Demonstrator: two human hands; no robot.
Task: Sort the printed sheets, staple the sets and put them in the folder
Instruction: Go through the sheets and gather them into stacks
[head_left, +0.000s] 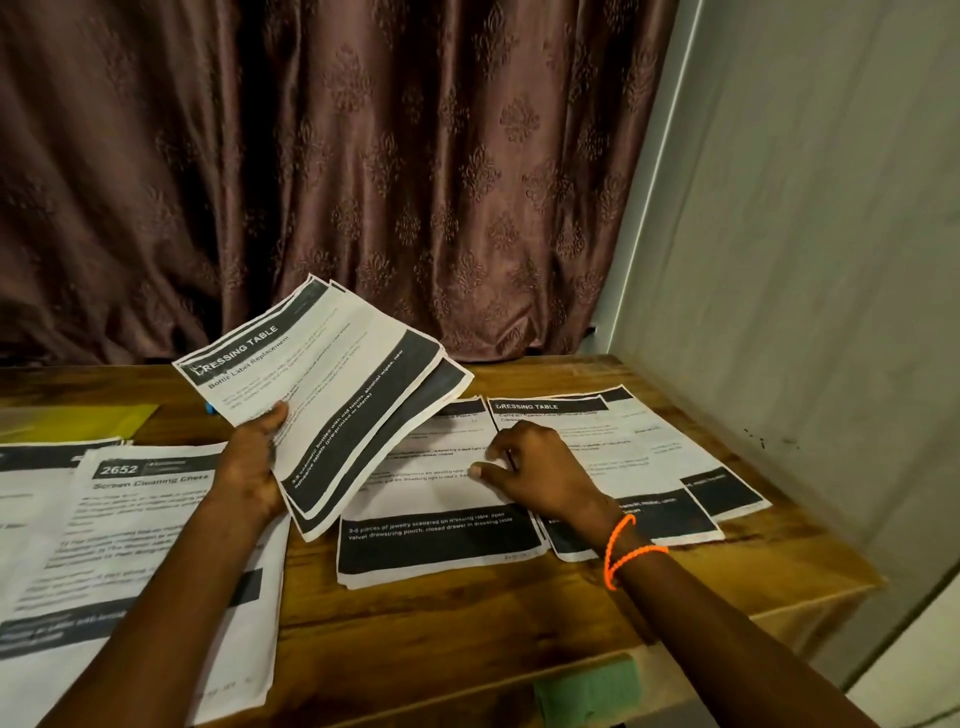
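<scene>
Several sorted piles already lie on the surface (467, 613), and your next move turns on where the held sheets (332, 395) sit relative to them. Your left hand (254, 462) grips that fanned handful by its near-left edge, raised off the surface and tilted, its long axis running from near-left to far-right, so its free end overhangs the middle pile (436, 519). Your right hand (535, 473) rests on that middle pile, fingers curled and pinching at its top sheet. That pile lies just right of the held sheets, with the right pile (639, 457) beyond it and the left pile (140, 545) under your left forearm. The yellow folder (78, 421) lies far left, nearer your left hand. No stapler is visible.
</scene>
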